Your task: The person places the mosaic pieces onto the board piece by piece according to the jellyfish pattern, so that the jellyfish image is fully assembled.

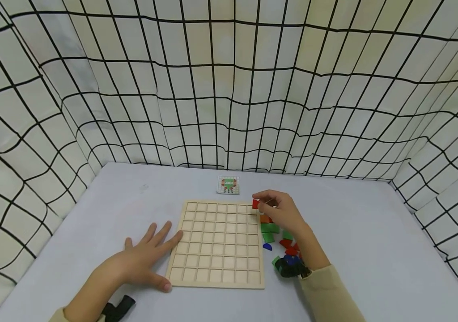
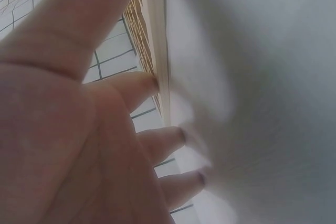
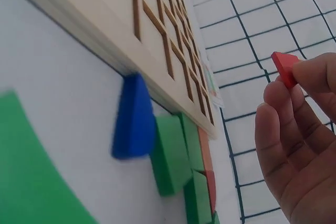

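A wooden grid board (image 1: 218,243) with rows of square cells lies on the white table. My left hand (image 1: 144,259) is spread out flat, its fingertip and thumb touching the board's left edge; in the left wrist view the fingers (image 2: 144,90) reach to the wooden rim. Over the board's far right corner, my right hand (image 1: 279,209) pinches a small red block (image 1: 255,204) between thumb and fingers. The right wrist view shows this red block (image 3: 286,68) held above the board (image 3: 152,19), apart from it.
Green blocks (image 1: 269,227) and an orange block (image 1: 265,218) lie along the board's right side. A blue half-round block (image 1: 267,246) and red pieces (image 1: 291,250) are scattered nearer the right forearm. A patterned card (image 1: 228,184) sits behind the board. Black netting (image 1: 229,103) surrounds the table.
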